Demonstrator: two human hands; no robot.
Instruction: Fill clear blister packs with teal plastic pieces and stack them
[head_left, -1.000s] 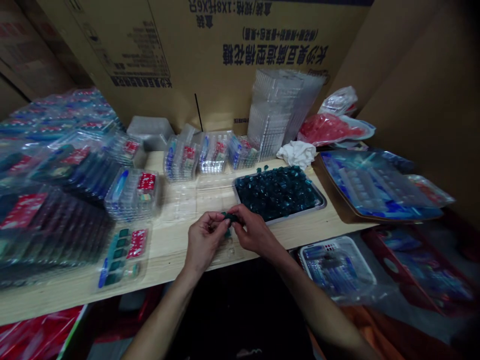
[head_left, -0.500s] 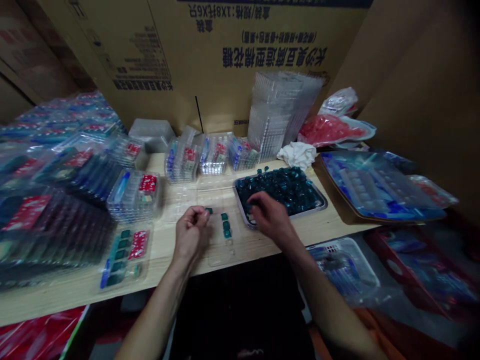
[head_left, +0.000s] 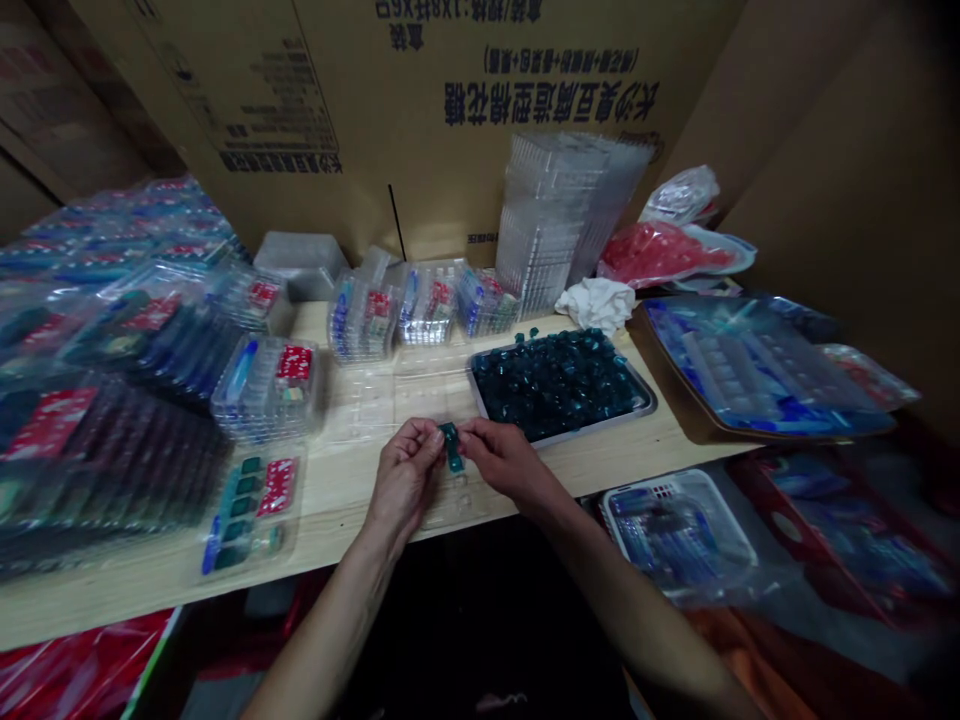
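In front of me lies a clear plastic blister tray, with small dark teal cubes in a column. My left hand is closed in a pinch at the tray's left side, its fingertips on a teal cube at the column's top. From the right, my right hand meets it, thumb and fingers pressed together beside that cube; what is between them is hidden. Behind the right hand stands a shallow tray heaped with loose teal cubes.
A filled blister tray lies at left, near stacks of packed trays. Tall stacked clear trays, crumpled white tissue and a carton of blue packs stand behind and right. A white basket sits below the table edge.
My right hand has left the heap of teal cubes and moved left to the clear tray. My left hand has shifted right, so the fingertips of both now meet over the column.
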